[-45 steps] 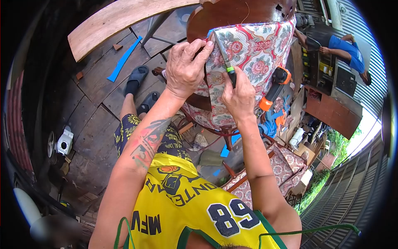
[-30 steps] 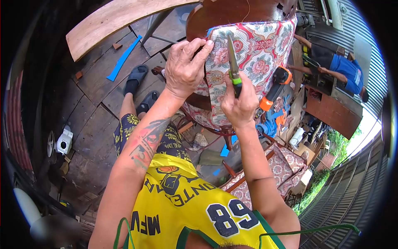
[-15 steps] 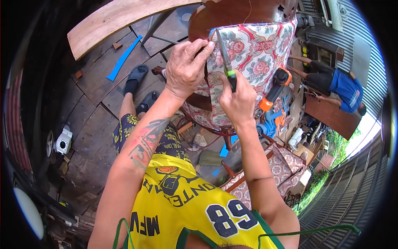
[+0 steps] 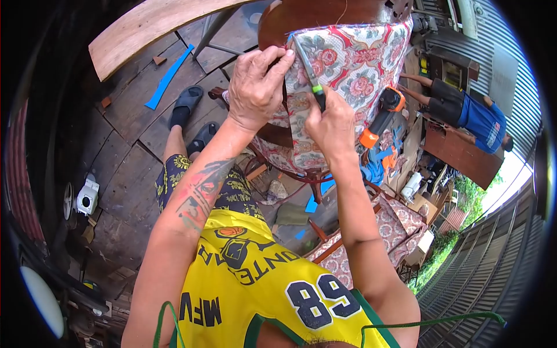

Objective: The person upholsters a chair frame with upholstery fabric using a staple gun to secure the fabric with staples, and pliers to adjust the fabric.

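White part (image 4: 87, 197): we see it on the plank floor (image 4: 130, 180), well to the left of the chair (image 4: 307, 16), with a dark opening in its near face.
Board (image 4: 156, 32): long and pale, it stretches across our view up and to the left of the chair.
Blue strip (image 4: 168, 78): it lies flat on the floor, left of the chair, under the board in our view.
Slippers (image 4: 187, 107): a dark pair, worn, on the floor to the lower left of the chair.
Left hand (image 4: 258, 87): ours, thumb and fingertips pinched together on the cloth edge at the chair's left side.
Bladed tool (image 4: 306, 68): its green-and-black handle points down towards us, and its tip is at the upper left corner of the chair's cloth.
Right hand (image 4: 335, 124): ours, fist closed round the tool's handle, in front of the chair.
Flowered cloth (image 4: 362, 61): red, white and grey, it covers the chair below the brown wood.
Power tool (image 4: 380, 124): black with orange ends, at the chair's lower right side; we cannot tell what it rests on.
Second seat (image 4: 400, 223): flowered too, below and to the right of the chair.
Co-worker (image 4: 481, 123): a person in a blue shirt, well right of the chair, near a brown panel (image 4: 449, 152).
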Demonstrator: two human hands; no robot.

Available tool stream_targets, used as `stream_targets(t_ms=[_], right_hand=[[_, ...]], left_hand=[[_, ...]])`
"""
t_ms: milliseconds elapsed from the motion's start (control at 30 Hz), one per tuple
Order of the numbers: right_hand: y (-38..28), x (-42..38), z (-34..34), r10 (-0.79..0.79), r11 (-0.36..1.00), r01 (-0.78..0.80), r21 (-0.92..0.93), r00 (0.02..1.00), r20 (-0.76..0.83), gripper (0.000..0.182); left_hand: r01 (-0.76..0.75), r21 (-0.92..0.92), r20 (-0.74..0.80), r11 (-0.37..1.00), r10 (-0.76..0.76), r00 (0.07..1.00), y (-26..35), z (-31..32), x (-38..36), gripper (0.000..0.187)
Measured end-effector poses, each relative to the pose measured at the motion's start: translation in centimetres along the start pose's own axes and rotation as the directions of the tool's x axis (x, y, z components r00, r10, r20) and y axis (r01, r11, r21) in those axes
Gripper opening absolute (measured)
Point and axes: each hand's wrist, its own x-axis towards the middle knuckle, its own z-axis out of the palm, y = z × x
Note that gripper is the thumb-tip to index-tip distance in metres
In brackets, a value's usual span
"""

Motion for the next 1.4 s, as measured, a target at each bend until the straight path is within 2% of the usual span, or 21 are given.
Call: stream_targets(t_ms=[67, 133, 267, 333, 400, 467, 533, 667, 733, 767, 800, 867, 933, 1000, 1100, 1167, 1200, 1233, 1267, 1333, 1400], right_hand=[[0.1, 0.3, -0.1, -0.112, 0.993, 0.111, -0.045, 0.993, -0.031, 0.034], [0.4, -0.6, 0.1, -0.224, 0.974, 0.225, -0.019, 0.953, -0.202, 0.034], [1.1, -1.0, 0.4, -0.143, 0.988, 0.149, 0.031, 0.979, -0.144, 0.029], [0.6, -2.4, 0.1, -0.161, 0.980, 0.182, 0.082, 0.964, -0.212, 0.025], [-0.4, -5.1, -0.6, 0.022, 0.982, 0.024, 0.187, 0.970, -0.242, 0.022], [-1.5, -8.1, -0.8, 0.179, 0.945, -0.129, 0.302, 0.973, -0.144, 0.020], [-2.1, -11.2, -0.4, 0.306, 0.868, -0.276, 0.412, 0.952, -0.007, 0.018], [-4.3, -15.3, -0.3, 0.386, 0.787, -0.379, 0.487, 0.918, 0.090, 0.019], [-5.6, -15.7, -1.2, 0.455, 0.694, -0.503, 0.515, 0.861, 0.228, 0.023], [-5.7, -15.4, -1.2, 0.468, 0.713, -0.513, 0.477, 0.856, 0.221, 0.027], [-6.1, -14.7, -1.4, 0.475, 0.707, -0.522, 0.477, 0.850, 0.228, 0.027], [-6.8, -12.2, -1.9, 0.454, 0.688, -0.431, 0.584, 0.884, 0.117, 0.028], [-5.8, -10.8, -1.2, 0.446, 0.659, -0.377, 0.651, 0.893, 0.066, 0.027], [-5.5, -8.6, -1.6, 0.441, 0.640, -0.329, 0.694, 0.898, 0.019, 0.025], [-4.5, -5.1, -1.6, 0.436, 0.660, -0.442, 0.607, 0.884, 0.170, 0.023], [-4.1, -3.6, -0.9, 0.403, 0.699, -0.374, 0.610, 0.910, 0.097, 0.022], [-4.0, -3.2, -0.6, 0.357, 0.735, -0.293, 0.612, 0.934, 0.018, 0.021], [-4.6, -2.7, -1.5, 0.360, 0.618, -0.266, 0.740, 0.932, 0.035, 0.018], [-5.1, -1.8, -2.0, 0.360, 0.620, -0.271, 0.736, 0.932, 0.040, 0.018], [-6.1, -0.3, -2.8, 0.406, 0.385, -0.166, 0.908, 0.914, -0.005, 0.017], [-6.5, 0.9, -3.8, 0.417, 0.325, -0.215, 0.921, 0.907, 0.065, 0.017]], left_hand=[[0.012, -0.030, 0.001, 0.999, -0.012, 1.000, -0.4, 0.0, 0.4, 0.041], [0.020, -0.044, 0.003, 0.999, -0.020, 1.000, 0.0, -0.1, 0.3, 0.039], [0.065, -0.035, 0.002, 0.997, -0.065, 0.998, 0.6, -0.2, 1.0, 0.043], [0.220, -0.071, -0.037, 0.973, -0.223, 0.974, 1.2, -0.4, 2.2, 0.043], [0.183, -0.017, 0.019, 0.983, -0.183, 0.983, 1.5, -0.7, 2.9, 0.047], [0.037, 0.162, 0.099, 0.986, -0.054, 0.994, 1.3, -0.9, 2.8, 0.051], [-0.009, 0.182, 0.111, 0.983, -0.011, 0.994, 0.8, -1.1, 2.8, 0.049], [-0.047, 0.195, 0.186, 0.980, 0.010, 0.982, 1.1, -2.4, 3.8, 0.034], [0.219, -0.022, 0.081, 0.975, -0.217, 0.973, 1.5, -2.4, 4.5, 0.020], [0.480, -0.094, 0.099, 0.872, -0.471, 0.876, 2.3, -2.3, 4.4, 0.017], [0.483, -0.089, 0.109, 0.871, -0.473, 0.874, 3.0, -2.6, 4.8, 0.017], [0.722, -0.006, 0.290, 0.692, -0.690, 0.664, 3.8, -2.7, 5.3, 0.015], [0.752, -0.019, 0.340, 0.659, -0.703, 0.624, 3.8, -2.4, 4.8, 0.015], [0.516, 0.058, 0.246, 0.855, -0.513, 0.822, 3.5, -2.5, 4.7, 0.017], [0.412, -0.022, 0.225, 0.911, -0.397, 0.890, 2.4, -2.3, 4.4, 0.016], [0.351, -0.073, 0.207, 0.934, -0.330, 0.921, 2.2, -2.4, 4.4, 0.014], [0.436, -0.068, 0.251, 0.897, -0.408, 0.878, 2.3, -2.7, 4.8, 0.018], [0.518, -0.059, 0.291, 0.853, -0.482, 0.827, 2.4, -3.0, 5.6, 0.023], [0.524, -0.059, 0.292, 0.850, -0.488, 0.823, 2.6, -3.2, 6.5, 0.023], [0.843, 0.084, 0.349, 0.531, -0.808, 0.475, 3.0, -3.4, 8.3, 0.040], [0.851, 0.131, 0.365, 0.508, -0.823, 0.435, 2.1, -3.0, 8.5, 0.051]])
